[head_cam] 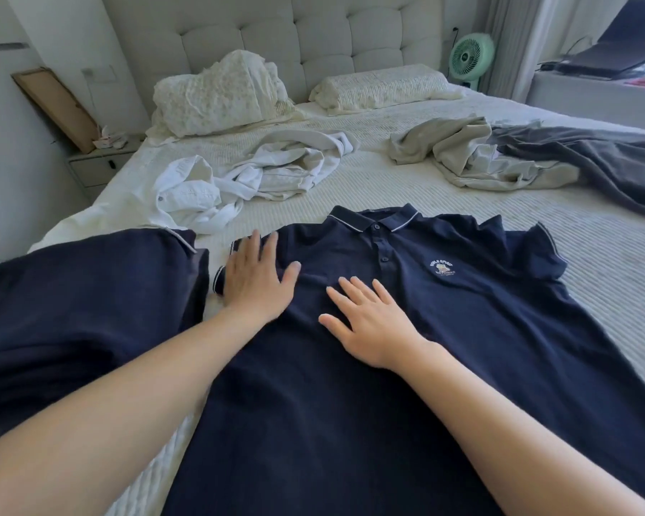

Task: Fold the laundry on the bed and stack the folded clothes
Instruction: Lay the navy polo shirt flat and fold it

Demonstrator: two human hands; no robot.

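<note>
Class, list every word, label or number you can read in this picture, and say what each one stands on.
"WORLD SPORT", roughly, as the arched top line of the white chest logo on the navy polo shirt; the reading is uncertain.
The smaller lines beneath it are too blurred to read.
No other text is legible anywhere else.

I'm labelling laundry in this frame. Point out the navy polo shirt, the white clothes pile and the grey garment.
navy polo shirt (406,329): head view, chest panel.
white clothes pile (261,176): head view, crumpled middle.
grey garment (604,165): head view, spread fabric.
</note>
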